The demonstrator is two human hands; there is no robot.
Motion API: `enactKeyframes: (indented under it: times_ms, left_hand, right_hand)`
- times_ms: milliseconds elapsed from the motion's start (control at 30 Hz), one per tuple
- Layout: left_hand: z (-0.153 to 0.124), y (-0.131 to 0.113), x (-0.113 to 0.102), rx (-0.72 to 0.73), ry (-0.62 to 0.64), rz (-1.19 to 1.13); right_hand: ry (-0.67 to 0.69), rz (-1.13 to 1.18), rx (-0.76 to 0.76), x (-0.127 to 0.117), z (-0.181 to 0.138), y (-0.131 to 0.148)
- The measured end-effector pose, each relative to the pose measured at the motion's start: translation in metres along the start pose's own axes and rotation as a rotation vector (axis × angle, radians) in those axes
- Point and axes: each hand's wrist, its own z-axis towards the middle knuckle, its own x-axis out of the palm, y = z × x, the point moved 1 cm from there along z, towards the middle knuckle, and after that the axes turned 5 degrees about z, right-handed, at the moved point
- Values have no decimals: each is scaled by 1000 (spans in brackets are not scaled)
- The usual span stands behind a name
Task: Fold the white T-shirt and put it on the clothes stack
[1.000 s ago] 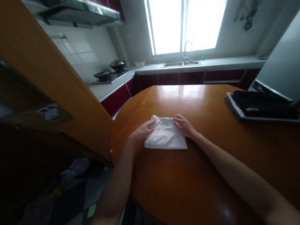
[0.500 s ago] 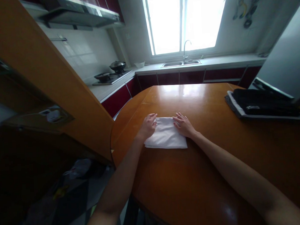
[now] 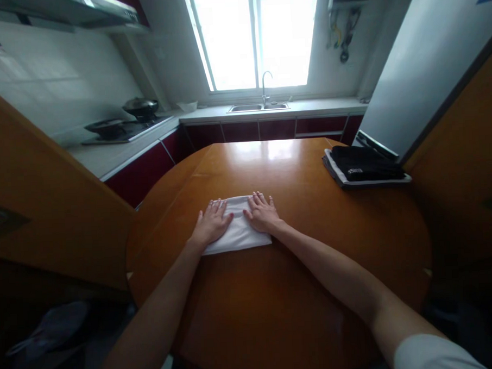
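A folded white cloth point(image 3: 239, 234) lies on the round orange-brown wooden table point(image 3: 299, 291) in front of me. My left hand point(image 3: 212, 224) rests flat on the cloth's left half, fingers stretched forward. On its right half my right hand point(image 3: 263, 213) lies flat as well, fingers spread. Both palms press down on the fabric and the two hands are close together, a strip of cloth showing between them.
A stack of folded dark clothes point(image 3: 363, 166) sits at the table's far right edge beside a grey fridge point(image 3: 420, 68). Beyond the table are a counter with a sink point(image 3: 258, 106) under a bright window, and a stove with a wok point(image 3: 139, 107) at the left.
The left hand has laid the raised cloth corner down; both hands have come closer together and now lie flat on the cloth. The camera has swung to the right.
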Motion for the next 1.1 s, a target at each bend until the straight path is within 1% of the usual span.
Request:
enactKeyframes:
  times_ms: [100,200,333,400,467,533,567,633,700,767,833,900,967,1033,1100]
  left_hand:
    - [2,4,3,-53,-13,-18]
    - [3,6,5,-72,-16,-29]
    - [1,4,3,-72,-10,-43]
    - [0,3,2,-66,-8,-49]
    - [0,3,1,-61,-5,-56]
    - [-1,3,1,-55,-1,-62]
    - [-1,3,2,-51,0,-65]
    - [-1,3,2,-43,0,-71]
    - [-2,2,3,-35,-7,-77]
    - [-2,2,4,-32,-10,-80]
    - [-2,3,4,-36,-4,-76]
    - [-2,6,1,-43,19,-68]
    - [-3,7,-5,-58,28,-38]
    - [-6,1,-14,-85,-38,21]
    - [-11,-16,-21,-65,-163,66]
  right_hand:
    - [4,0,43,-2,3,-11]
    - [-46,-5,117,-7,8,-27]
    - [-193,24,263,-19,13,-46]
    - [-289,52,274,-25,12,-45]
    - [-344,69,183,-26,9,-33]
    - [-325,69,19,-20,5,-15]
    - [-282,65,-66,-15,3,-6]
    - [-144,46,-189,-3,1,7]
    - [-19,18,-207,6,3,8]
    - [31,-1,-121,8,9,-2]
    - [16,-1,7,4,17,-19]
    - [-36,10,121,-2,23,-37]
    - [-130,39,202,-9,28,-50]
    - [-237,81,225,-12,29,-54]
    - [-316,118,179,-13,29,-50]
